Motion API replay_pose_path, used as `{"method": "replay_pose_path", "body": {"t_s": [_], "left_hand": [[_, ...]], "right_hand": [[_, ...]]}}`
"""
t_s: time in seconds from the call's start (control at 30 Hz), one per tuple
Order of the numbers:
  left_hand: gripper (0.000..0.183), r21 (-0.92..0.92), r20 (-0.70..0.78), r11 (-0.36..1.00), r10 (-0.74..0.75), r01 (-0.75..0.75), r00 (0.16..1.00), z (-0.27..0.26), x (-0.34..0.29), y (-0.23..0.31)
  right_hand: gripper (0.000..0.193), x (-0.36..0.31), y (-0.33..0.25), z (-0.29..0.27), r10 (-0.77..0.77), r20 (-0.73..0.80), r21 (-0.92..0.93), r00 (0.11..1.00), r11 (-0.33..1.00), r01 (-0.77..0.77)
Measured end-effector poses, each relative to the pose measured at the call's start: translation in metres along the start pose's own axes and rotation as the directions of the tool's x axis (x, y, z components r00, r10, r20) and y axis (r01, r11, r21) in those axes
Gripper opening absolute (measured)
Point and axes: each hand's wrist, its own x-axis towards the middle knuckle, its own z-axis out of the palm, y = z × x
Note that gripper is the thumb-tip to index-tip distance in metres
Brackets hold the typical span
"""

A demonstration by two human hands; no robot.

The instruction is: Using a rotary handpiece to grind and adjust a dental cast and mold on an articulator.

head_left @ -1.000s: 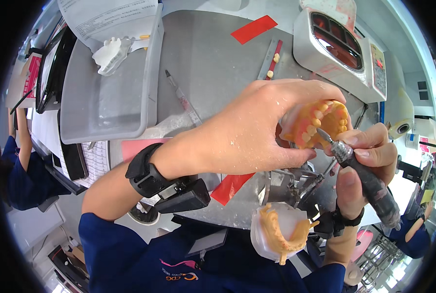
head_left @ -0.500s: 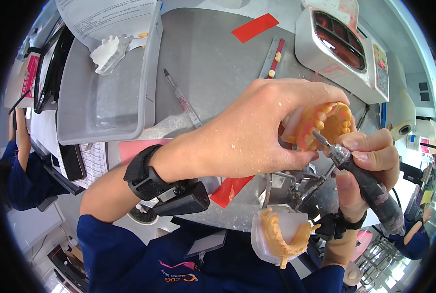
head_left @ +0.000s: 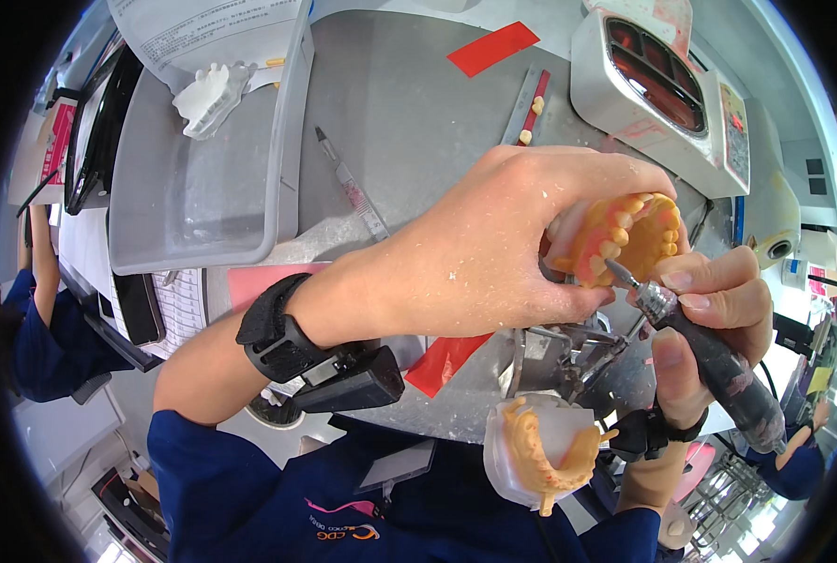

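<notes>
A glossy, waxy orange denture (head_left: 625, 239) with smooth plastic-looking teeth is seen. Beside it, a matt, dust-smeared dark handpiece (head_left: 718, 366) with a metal bur is noted. Behind the denture, a matt grey plastic tray (head_left: 203, 197) is seen.

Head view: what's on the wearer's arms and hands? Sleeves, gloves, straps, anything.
No gloves: both hands are bare. The left hand is flecked with pale dust. Dark navy sleeves are pushed up above both forearms. The left wrist carries a wide black wrist strap with a black box-shaped unit mounted on it. The right hand has a similar black band at the wrist.
</notes>
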Motion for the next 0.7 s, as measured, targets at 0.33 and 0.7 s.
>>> {"method": "replay_pose_path", "body": {"t_s": [0.33, 0.7], "left_hand": [[0.053, 0.079, 0.019, 0.996, 0.039, -0.04, 0.999, -0.003, 0.0, -0.002], [0.056, 0.003, 0.02, 1.0, 0.008, -0.008, 1.0, -0.003, -0.001, -0.004]], "right_hand": [[0.037, -0.001, -0.002, 0.001, 0.057, -0.042, 0.015, 0.997, 0.998, -0.056], [0.032, 0.001, -0.011, 0.01, 0.021, 0.039, -0.038, 0.999, 0.999, -0.019]]}}
